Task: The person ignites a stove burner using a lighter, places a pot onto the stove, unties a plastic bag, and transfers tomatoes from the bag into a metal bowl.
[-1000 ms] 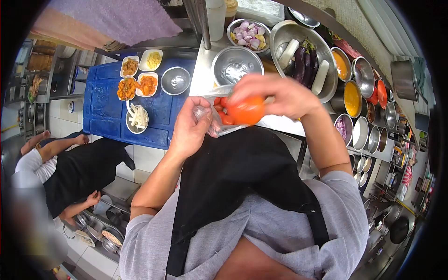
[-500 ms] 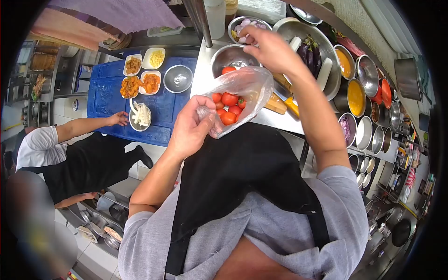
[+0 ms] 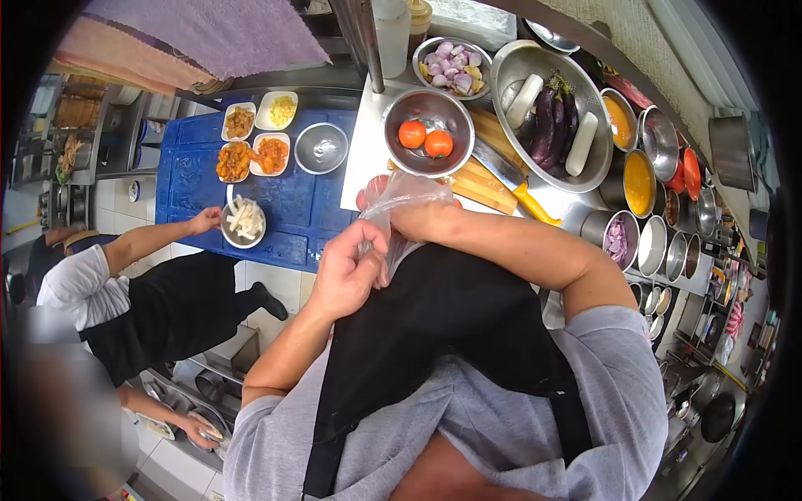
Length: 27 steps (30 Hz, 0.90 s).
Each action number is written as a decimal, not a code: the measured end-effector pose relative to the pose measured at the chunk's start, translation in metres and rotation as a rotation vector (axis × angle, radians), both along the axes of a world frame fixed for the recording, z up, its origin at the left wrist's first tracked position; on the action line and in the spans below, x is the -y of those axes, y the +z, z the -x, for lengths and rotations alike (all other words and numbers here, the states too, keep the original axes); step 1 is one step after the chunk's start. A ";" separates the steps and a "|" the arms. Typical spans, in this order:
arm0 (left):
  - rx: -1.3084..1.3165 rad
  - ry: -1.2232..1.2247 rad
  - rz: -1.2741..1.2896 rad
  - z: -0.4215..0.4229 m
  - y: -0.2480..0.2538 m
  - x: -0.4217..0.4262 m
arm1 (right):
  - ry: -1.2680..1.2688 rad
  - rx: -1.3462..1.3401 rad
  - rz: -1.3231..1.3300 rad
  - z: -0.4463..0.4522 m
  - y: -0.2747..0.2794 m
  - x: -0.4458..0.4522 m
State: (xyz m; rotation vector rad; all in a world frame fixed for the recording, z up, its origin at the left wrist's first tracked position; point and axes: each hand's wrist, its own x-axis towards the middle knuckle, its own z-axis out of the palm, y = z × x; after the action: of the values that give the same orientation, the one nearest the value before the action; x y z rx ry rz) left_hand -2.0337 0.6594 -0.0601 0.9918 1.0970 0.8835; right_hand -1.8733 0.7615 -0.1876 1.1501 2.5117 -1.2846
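Note:
My left hand (image 3: 349, 269) grips the gathered edge of a clear plastic bag (image 3: 401, 190) in front of the black apron. My right hand (image 3: 419, 219) is at the bag's mouth, its fingers hidden by the plastic and the wrist. Red tomatoes show faintly through the bag. Just beyond it, a steel bowl (image 3: 391, 125) holds two tomatoes (image 3: 439, 144). To its right a knife with a yellow handle (image 3: 535, 204) lies on a wooden cutting board (image 3: 478, 185).
A large steel colander (image 3: 510, 63) holds eggplants and white radishes. Behind stands a bowl of peeled onions (image 3: 451, 67). On the left, a blue table (image 3: 292, 209) bears food dishes and a steel bowl; a co-worker (image 3: 159, 292) reaches to a bowl of white strips.
A second tomato now lies in the steel bowl. My right hand has come back from above the bowls to the bag, which has sagged. The co-worker's hand has reached the bowl of white strips.

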 end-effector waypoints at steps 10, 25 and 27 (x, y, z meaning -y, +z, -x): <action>-0.036 -0.048 0.049 -0.001 -0.016 -0.011 | -0.115 -0.039 0.084 0.010 0.020 -0.009; 0.018 0.157 0.081 0.016 -0.039 -0.034 | 0.158 -0.022 0.120 0.004 -0.060 -0.031; 0.021 0.150 0.080 0.014 -0.038 -0.035 | 0.184 0.307 0.228 0.012 -0.002 -0.042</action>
State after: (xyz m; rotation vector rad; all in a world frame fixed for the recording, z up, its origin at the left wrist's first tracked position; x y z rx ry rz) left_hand -2.0475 0.6944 -0.0984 0.8410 1.1919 0.9613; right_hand -1.8856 0.8034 -0.1895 0.9576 2.1325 -1.2042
